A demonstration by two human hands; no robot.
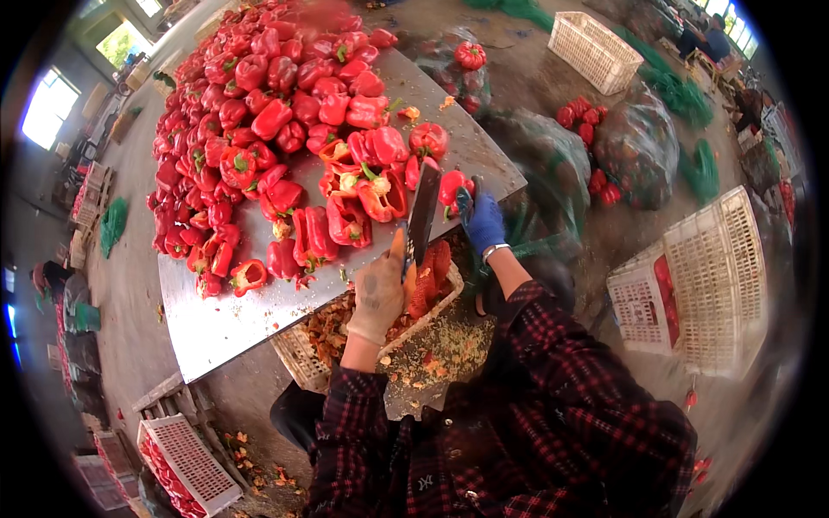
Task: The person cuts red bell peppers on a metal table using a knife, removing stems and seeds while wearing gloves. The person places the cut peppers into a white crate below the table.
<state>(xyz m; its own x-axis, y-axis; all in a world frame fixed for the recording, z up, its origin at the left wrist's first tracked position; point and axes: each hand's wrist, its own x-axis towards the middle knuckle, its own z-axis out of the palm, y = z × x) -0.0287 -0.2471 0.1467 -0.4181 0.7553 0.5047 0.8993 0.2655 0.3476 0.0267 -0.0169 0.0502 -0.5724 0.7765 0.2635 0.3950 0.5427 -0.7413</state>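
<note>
My left hand [375, 298], in a beige glove with orange-stained fingers, grips a knife [424, 206]. Its broad dark blade points up and away over the table edge; the fingers hide most of the handle. My right hand [484, 220], in a blue glove with darker fingertips, is at the table's near right edge. Its fingertips are against or just beside a red bell pepper [452, 186]; I cannot tell whether they grip it. Cut-open peppers [382, 196] lie on the metal table [227, 340] beyond the blade. A large heap of red peppers [272, 120] covers the far left.
Below the table edge, a plastic crate [295, 356] holds pepper scraps and a red textured thing [424, 291]. Filled mesh bags [544, 162] stand right of the table. Stacked crates [719, 291] are farther right; a crate of red peppers [191, 460] sits lower left.
</note>
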